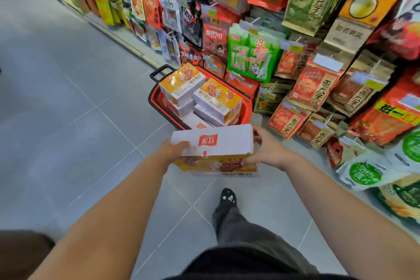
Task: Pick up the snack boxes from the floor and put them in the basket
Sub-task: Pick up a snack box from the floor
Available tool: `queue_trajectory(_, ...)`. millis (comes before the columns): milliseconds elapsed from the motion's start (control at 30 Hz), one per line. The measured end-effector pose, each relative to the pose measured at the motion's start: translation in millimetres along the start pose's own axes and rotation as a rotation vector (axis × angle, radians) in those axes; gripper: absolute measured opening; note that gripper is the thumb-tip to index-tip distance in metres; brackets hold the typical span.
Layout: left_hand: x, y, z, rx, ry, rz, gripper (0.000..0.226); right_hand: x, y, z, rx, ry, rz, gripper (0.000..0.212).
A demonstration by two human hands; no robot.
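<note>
A white and orange snack box (218, 145) with a red logo on its top is held above the floor, just in front of the basket. My left hand (173, 151) grips its left end and my right hand (267, 149) grips its right end. The red basket (246, 109) with a black handle stands on the grey floor tiles beyond the box. Several more snack boxes (217, 99) of the same kind are stacked inside it, up over its rim.
Racks of hanging snack bags (318, 75) fill the right side and run back along the aisle. Green and white bags (366, 174) lie low at the right. My leg and dark shoe (228, 199) stand on the grey tiles below the box.
</note>
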State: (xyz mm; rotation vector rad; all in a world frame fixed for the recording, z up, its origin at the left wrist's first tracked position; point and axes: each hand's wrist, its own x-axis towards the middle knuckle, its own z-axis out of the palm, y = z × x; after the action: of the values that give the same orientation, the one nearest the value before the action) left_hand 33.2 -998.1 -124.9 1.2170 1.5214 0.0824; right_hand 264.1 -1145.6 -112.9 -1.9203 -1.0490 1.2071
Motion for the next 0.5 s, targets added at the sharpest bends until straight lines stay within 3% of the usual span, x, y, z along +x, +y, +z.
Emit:
queue_trajectory(100,41,31,-15,-0.135,0.054,-0.122,0.064,53,-12,-10,0.015,-0.026,0.0,0.104)
queue_trajectory(333,137,109,-31,-0.205,0.099,-0.094,0.054,167,-35,-42,0.025,-0.127,0.128,0.121)
queue_trajectory(500,189,143,-32,-0.159,0.014,-0.111,0.045,218,-21,-36,0.115,-0.103,0.32,0.127)
